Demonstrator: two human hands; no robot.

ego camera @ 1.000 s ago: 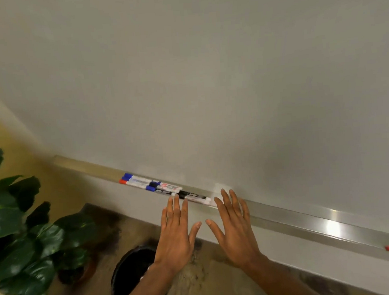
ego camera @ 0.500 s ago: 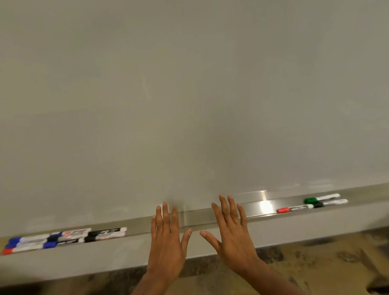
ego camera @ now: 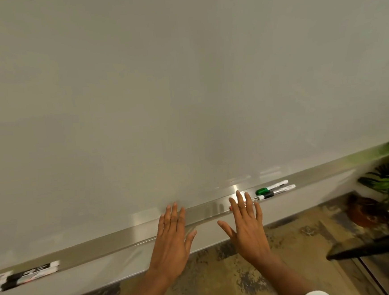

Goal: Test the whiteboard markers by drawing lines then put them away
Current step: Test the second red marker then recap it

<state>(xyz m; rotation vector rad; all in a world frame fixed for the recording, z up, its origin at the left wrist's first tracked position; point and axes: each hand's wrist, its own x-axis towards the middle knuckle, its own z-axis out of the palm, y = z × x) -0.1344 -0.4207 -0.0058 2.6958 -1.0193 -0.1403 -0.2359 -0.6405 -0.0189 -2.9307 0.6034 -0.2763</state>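
Reaching: right hand (ego camera: 249,231), flat and empty, beside markers (ego camera: 271,187) on tray (ego camera: 205,212) (board (ego camera: 183,78) unmarked)
Left hand (ego camera: 173,239): flat, empty
Next: pinch one marker, uncap

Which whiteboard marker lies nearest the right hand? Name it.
The red-capped white marker, partly hidden behind the fingers of the right hand; the green-capped marker and black-capped marker lie further right on the metal tray.

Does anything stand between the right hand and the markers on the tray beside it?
Nothing visible. The right hand, open, overlaps the red marker on the tray; the green marker lies just beyond, unobstructed.
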